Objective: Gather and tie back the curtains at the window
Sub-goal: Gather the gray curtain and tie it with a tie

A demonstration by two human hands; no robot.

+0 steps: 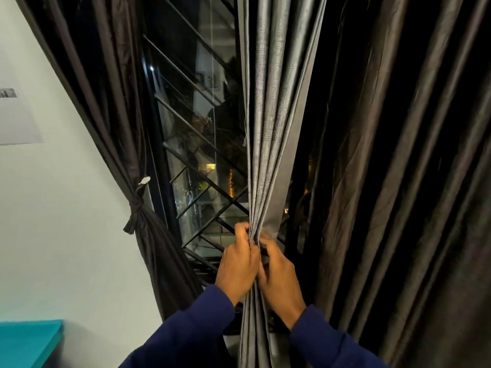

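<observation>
Left hand: my left hand (240,264) gripped the gathered pleats of the grey curtain (268,115), fingers curled round the bunch from the left.
Right hand: my right hand (279,272) was on the same bunch from the right, fingers bent into the folds; pinching, I judged, though motion blur hid the fingertips.
Grey curtain: hung mid-window, pulled into a narrow bundle where my hands met, fanning wider above.
Left curtain: the dark curtain (117,107) by the wall was already gathered and tied; its tie-back (135,208) was knotted round it.
Right curtain: a dark curtain (398,181) hung loose on the right, no tie on it that I could see.
Window: the barred window (196,160) showed between the left curtain and the grey one; night outside.
Done: one curtain tied.
In hand: bunching the grey curtain.
Left: tie the grey one, probably the dark right one too; I saw no tie for either.
Other: wall (66,235) on the left, teal surface (26,343) at the lower corner.
</observation>
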